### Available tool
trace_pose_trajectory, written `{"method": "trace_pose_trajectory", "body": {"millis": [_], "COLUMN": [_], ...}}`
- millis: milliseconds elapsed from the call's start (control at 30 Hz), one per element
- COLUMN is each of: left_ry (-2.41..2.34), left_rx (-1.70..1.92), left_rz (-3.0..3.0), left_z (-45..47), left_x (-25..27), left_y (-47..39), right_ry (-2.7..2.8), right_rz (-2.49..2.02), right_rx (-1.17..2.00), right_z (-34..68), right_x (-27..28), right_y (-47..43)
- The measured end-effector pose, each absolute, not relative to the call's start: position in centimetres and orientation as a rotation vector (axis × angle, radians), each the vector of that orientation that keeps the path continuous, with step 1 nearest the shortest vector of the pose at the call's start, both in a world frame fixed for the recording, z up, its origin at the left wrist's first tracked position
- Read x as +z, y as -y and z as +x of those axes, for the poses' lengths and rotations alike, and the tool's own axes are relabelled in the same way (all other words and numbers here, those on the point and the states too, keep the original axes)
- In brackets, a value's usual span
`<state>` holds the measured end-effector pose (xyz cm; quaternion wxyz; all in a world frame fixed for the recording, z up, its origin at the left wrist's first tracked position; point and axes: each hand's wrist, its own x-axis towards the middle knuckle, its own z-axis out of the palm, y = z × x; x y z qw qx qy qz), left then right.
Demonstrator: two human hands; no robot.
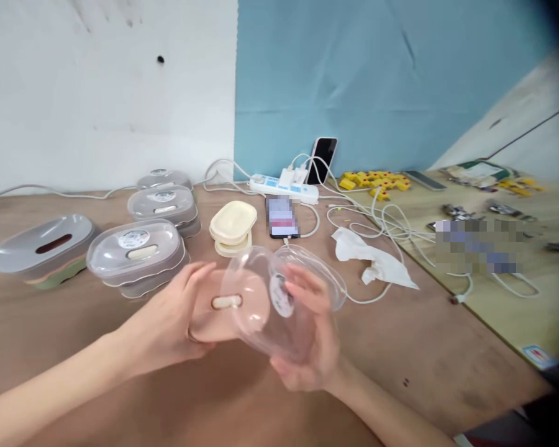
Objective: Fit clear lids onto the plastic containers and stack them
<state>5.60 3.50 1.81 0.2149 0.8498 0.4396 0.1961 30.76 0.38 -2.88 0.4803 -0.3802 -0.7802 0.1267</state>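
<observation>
My left hand (179,320) is closed round the left end of a pink oval box (205,326) that has a cream slider set in a slot on top. With my right hand (314,335) I grip a clear plastic cover (256,329) bearing a round sticker; it is tilted and overlaps the right part of the pink box. Just behind them lies another clear cover (333,279), partly hidden by my right hand. Two cream oval lids (234,221) are stacked behind the pink box.
Several covered oval boxes (107,254) stand at the left, one grey-topped (23,248). Behind are a power strip (270,186), a phone (283,217) on the table and another phone (323,158) propped up. White cables, a crumpled tissue (377,257) and yellow pieces (372,180) lie rightward.
</observation>
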Motion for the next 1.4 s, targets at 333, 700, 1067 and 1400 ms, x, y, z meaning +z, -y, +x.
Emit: {"method": "trace_pose_trajectory", "body": {"millis": [333, 700, 1067, 1400], "left_ry": [-0.985, -0.989, -0.865, -0.884], "left_rx": [0.648, 0.643, 0.670, 0.652], "left_rz": [1.960, 1.861, 1.915, 1.935], "left_z": [1.5, 1.1, 1.0, 1.1], "left_x": [-4.3, -3.5, -3.9, -4.1], "left_y": [-1.9, -2.0, -2.4, -2.2], "right_ry": [2.332, 2.471, 2.422, 2.510], "right_rz": [-0.769, -0.787, -0.730, -0.713], "right_rx": [0.648, 0.655, 0.649, 0.502], "right_z": [28.8, 27.8, 27.0, 27.2], "right_x": [-3.3, -1.5, -2.8, -3.7], "right_y": [-1.2, -1.9, -1.9, -2.1]}}
